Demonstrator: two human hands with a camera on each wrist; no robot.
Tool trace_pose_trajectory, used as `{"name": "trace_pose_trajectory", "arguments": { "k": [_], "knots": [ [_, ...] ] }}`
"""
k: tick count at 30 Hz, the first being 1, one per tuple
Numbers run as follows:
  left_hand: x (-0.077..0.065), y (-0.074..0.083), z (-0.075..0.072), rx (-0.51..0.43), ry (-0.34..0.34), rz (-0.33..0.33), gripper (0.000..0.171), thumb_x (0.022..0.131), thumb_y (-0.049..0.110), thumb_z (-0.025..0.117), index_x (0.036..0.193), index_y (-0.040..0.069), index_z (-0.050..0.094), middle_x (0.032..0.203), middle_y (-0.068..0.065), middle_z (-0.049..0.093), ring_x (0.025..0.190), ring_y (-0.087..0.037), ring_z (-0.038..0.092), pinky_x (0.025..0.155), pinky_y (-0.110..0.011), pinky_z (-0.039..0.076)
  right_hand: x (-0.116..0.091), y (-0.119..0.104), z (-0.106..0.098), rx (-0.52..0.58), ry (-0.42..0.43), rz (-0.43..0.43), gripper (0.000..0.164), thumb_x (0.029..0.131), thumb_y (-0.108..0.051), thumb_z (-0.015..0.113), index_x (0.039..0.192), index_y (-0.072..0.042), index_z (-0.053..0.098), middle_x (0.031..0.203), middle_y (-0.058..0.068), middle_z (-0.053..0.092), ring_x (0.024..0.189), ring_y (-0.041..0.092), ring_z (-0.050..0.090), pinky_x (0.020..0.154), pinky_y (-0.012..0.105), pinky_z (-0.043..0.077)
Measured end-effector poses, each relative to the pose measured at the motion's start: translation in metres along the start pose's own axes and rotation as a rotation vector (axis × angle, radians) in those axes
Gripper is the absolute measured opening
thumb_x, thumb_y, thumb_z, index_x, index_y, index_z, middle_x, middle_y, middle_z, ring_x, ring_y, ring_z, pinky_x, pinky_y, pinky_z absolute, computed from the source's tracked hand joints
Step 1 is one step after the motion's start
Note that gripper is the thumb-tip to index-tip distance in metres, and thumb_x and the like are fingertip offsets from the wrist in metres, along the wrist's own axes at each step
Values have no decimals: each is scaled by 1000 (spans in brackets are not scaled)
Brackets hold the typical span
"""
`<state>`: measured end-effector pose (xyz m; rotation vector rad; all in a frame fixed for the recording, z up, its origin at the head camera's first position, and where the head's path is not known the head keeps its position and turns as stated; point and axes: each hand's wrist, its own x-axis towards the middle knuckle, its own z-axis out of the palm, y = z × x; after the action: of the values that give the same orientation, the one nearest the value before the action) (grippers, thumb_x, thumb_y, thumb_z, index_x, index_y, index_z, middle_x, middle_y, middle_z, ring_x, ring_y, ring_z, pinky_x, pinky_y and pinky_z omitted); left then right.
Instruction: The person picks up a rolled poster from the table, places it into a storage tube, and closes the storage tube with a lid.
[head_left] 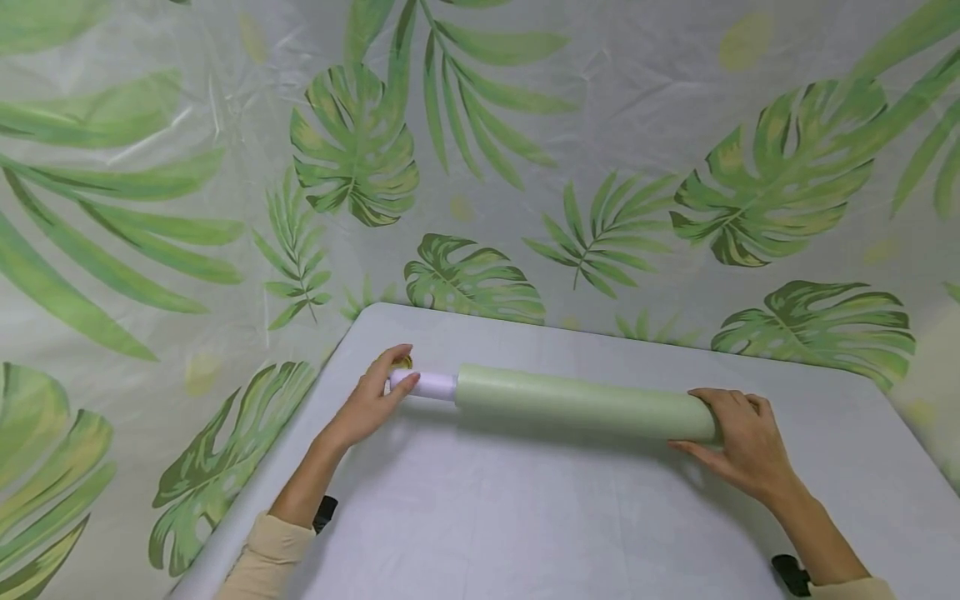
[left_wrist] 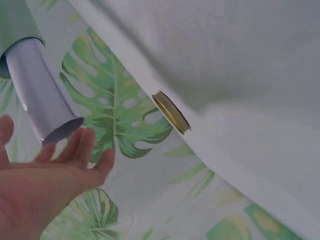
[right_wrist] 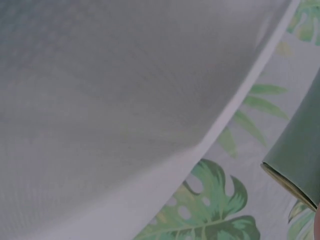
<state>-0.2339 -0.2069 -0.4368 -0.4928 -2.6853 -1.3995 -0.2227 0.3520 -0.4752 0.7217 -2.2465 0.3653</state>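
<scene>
A pale green tube (head_left: 577, 402) is held level above the white table, with a thinner whitish roll (head_left: 435, 386) sticking out of its left end. My right hand (head_left: 742, 437) grips the tube's right end, thumb below and fingers over the top. In the right wrist view the tube (right_wrist: 297, 150) shows a brownish rim. At the roll's free end is my left hand (head_left: 371, 400), thumb and fingers spread around it. The left wrist view shows the roll's hollow end (left_wrist: 62, 131) over the loosely extended fingers (left_wrist: 82, 147). A gold ring-shaped tape roll (left_wrist: 172, 114) lies near the table edge.
The white tabletop (head_left: 510, 517) has rounded far corners. Behind and beside it hangs a leaf-patterned sheet (head_left: 480, 192). Black wrist cameras (head_left: 325, 514) sit on both forearms, below beige sleeves.
</scene>
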Motion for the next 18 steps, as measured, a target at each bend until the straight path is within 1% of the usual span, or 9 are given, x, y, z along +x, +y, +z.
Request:
{"name": "trace_pose_trajectory", "arguments": {
  "k": [3,5,7,9,11,12,16,18],
  "knots": [
    [-2,-5,-7,-78,67,-95,55,110,41,48,155,9,41,156,-17,47,148,-38,39,121,-67,28,1,-1,0,-7,13,3,97,85,-88,50,121,0,67,108,19,71,94,40,63,87,60,38],
    [-3,-8,-11,-109,110,-141,53,111,42,46,152,9,48,153,-18,52,145,-37,43,121,-66,27,2,-1,-1,-8,17,9,98,85,-89,49,121,0,67,107,18,71,94,39,63,87,60,38],
    [-5,-11,-15,-136,140,-165,52,111,42,46,148,7,53,148,-19,57,140,-36,49,118,-63,32,2,-2,-2,-7,16,17,98,84,-89,49,121,0,67,107,18,71,94,39,63,87,61,38],
    [-6,-14,-17,-160,150,-173,52,111,42,46,147,5,56,145,-18,60,134,-34,52,115,-56,37,1,-2,-2,-3,10,26,99,84,-89,49,121,1,67,108,19,70,94,40,63,88,61,38],
    [-6,-15,-19,-184,146,-175,52,110,42,48,148,7,56,143,-18,61,131,-33,54,107,-47,43,1,-2,-3,2,0,38,100,83,-90,50,121,1,67,108,20,70,95,40,63,89,61,38],
    [-6,-16,-19,-194,138,-174,51,110,41,49,149,9,55,144,-17,61,131,-31,54,105,-43,44,1,-2,-3,3,-3,40,100,82,-89,51,121,1,67,109,20,70,95,40,63,89,62,38],
    [-6,-18,-19,-227,89,-164,48,109,39,53,154,21,52,140,-18,61,128,-31,54,101,-39,43,0,-3,-3,3,-5,43,100,82,-90,52,121,1,67,109,20,70,95,40,63,89,61,38],
    [-6,-19,-18,-230,74,-152,47,109,37,54,153,22,52,137,-18,62,123,-29,55,99,-41,44,1,-4,-3,-3,2,41,100,82,-90,51,121,1,67,109,20,70,95,40,63,89,61,38]
  ]
}}
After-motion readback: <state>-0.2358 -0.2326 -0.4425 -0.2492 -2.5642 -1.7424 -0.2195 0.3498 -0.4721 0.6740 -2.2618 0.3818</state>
